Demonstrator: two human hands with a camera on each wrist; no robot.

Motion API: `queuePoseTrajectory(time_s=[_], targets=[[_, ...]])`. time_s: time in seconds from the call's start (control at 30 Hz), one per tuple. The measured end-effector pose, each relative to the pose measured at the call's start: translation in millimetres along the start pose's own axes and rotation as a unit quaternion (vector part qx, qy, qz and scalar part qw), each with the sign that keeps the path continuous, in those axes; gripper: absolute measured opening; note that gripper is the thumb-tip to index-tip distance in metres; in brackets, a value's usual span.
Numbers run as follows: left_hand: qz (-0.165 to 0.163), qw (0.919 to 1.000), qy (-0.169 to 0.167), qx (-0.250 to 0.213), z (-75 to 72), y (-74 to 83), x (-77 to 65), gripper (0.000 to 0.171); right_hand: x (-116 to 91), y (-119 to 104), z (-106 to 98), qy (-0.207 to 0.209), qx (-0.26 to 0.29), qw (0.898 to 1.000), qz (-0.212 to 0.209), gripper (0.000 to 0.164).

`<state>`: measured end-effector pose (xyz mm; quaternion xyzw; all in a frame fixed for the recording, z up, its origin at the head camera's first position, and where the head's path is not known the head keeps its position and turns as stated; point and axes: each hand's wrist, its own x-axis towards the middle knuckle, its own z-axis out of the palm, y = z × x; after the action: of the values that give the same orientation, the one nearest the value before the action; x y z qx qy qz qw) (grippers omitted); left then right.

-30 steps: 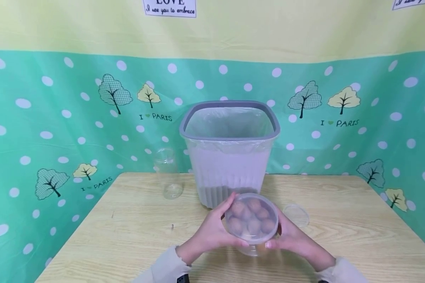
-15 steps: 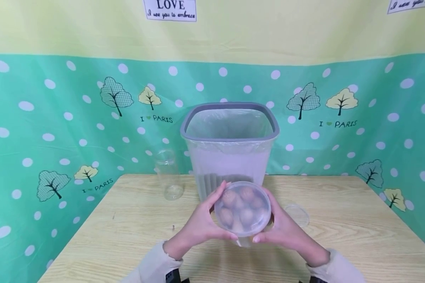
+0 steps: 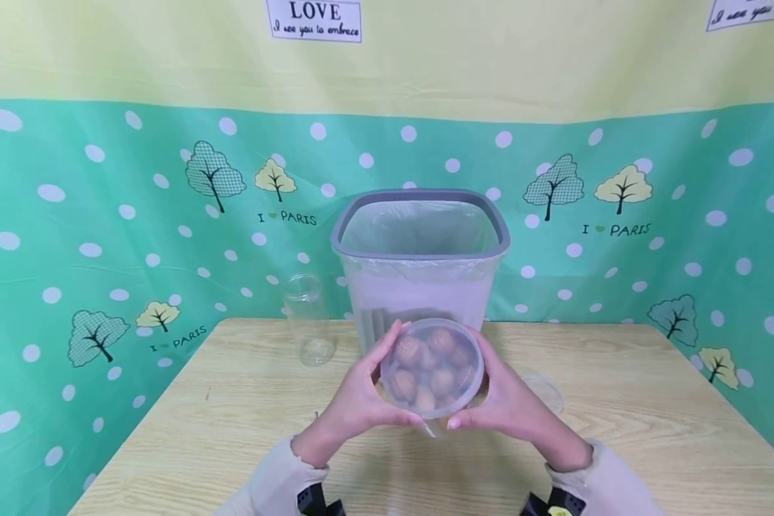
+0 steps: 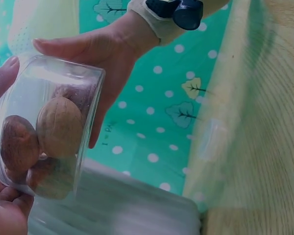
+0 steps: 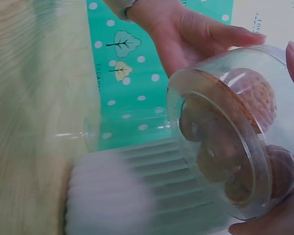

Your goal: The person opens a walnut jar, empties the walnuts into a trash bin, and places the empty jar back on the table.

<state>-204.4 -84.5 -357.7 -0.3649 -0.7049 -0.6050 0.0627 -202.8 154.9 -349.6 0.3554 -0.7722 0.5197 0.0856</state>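
Note:
A clear round plastic container (image 3: 432, 367) full of several walnuts (image 3: 408, 351) is held above the wooden table (image 3: 232, 423), tipped so its bottom faces me. My left hand (image 3: 357, 398) grips its left side and my right hand (image 3: 503, 401) grips its right side. The left wrist view shows the container (image 4: 44, 132) with walnuts (image 4: 59, 127) inside and fingers curled round its wall. In the right wrist view the container (image 5: 230, 142) shows its base and the walnuts (image 5: 250, 93). Right behind the container stands a grey-rimmed bin (image 3: 419, 215) lined with a clear bag.
An empty clear jar (image 3: 306, 319) stands at the back left of the table. A clear round lid (image 3: 542, 390) lies on the table right of my hands. A green dotted cloth with trees (image 3: 103, 236) hangs behind and beside the table.
Both hands have lifted the container of walnuts up and a little left, toward the bin. The bin, jar and lid have not moved.

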Motion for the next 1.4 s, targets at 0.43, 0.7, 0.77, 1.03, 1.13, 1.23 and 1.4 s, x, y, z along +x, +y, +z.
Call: queuePoseTrajectory(time_s=[0.43, 0.7, 0.77, 1.03, 1.13, 1.23, 1.4], targets=[[0.018, 0.9995, 0.003, -0.026, -4.1, -0.1, 3.6, 0.115, 12, -13, -3, -0.022, -0.006, 1.0, -0.012, 0.119], [0.022, 0.9989, 0.008, -0.041, -4.4, -4.0, 2.1, 0.115, 16, -13, 1, -0.007, -0.008, 1.0, -0.013, 0.111], [0.023, 0.9989, 0.008, -0.041, -4.7, -4.7, 2.0, 0.116, 16, -13, 2, -0.002, -0.013, 1.0, -0.016, 0.111], [0.018, 0.999, 0.004, -0.04, -4.6, -4.0, 1.5, 0.116, 15, -11, 5, 0.016, -0.031, 0.999, -0.029, 0.11], [0.011, 0.9991, 0.003, -0.04, -3.5, -3.9, 1.1, 0.117, 15, -8, 5, 0.021, -0.036, 0.999, -0.032, 0.109], [0.003, 0.999, 0.003, -0.044, -2.2, -4.8, 1.8, 0.118, 14, -6, 5, 0.025, -0.038, 0.998, -0.035, 0.109], [-0.002, 0.9983, 0.008, -0.057, -0.4, -7.7, 1.9, 0.117, 14, -4, 4, 0.016, -0.01, 0.999, -0.036, 0.106]])
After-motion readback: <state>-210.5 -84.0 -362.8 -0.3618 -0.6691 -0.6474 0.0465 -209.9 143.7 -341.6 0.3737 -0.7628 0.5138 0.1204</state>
